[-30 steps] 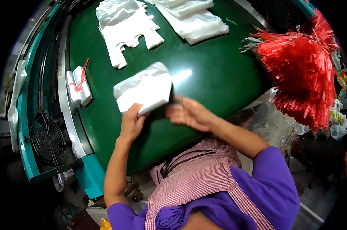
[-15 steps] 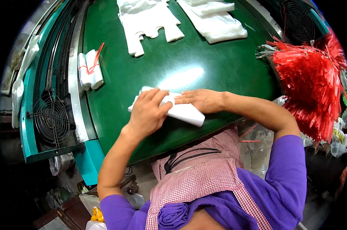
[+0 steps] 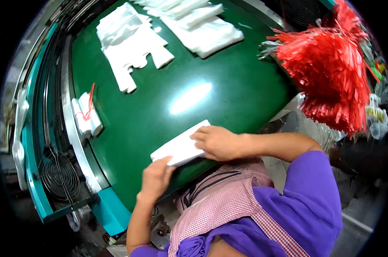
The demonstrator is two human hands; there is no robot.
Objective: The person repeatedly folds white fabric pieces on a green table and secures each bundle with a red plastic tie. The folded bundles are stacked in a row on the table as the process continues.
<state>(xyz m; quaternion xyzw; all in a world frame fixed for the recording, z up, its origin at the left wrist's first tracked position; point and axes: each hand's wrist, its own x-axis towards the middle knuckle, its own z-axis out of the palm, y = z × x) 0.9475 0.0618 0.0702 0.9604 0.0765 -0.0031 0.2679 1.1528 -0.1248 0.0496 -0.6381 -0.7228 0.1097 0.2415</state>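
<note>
Green bench (image 3: 168,103): folded white bag stack (image 3: 179,147) slants seven-to-one o'clock, left hand (image 3: 155,177) gripping its near end, right hand (image 3: 217,143) pressing flat on its far end.

Glossy green table (image 3: 228,64), teal machine frame (image 3: 33,188), fan grille (image 3: 59,174)

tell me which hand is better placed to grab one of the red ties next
Probably the right hand: it lies on the folded white bags on the side of the red ties; the left hand is at the stack's near-left end, farther away.
</note>
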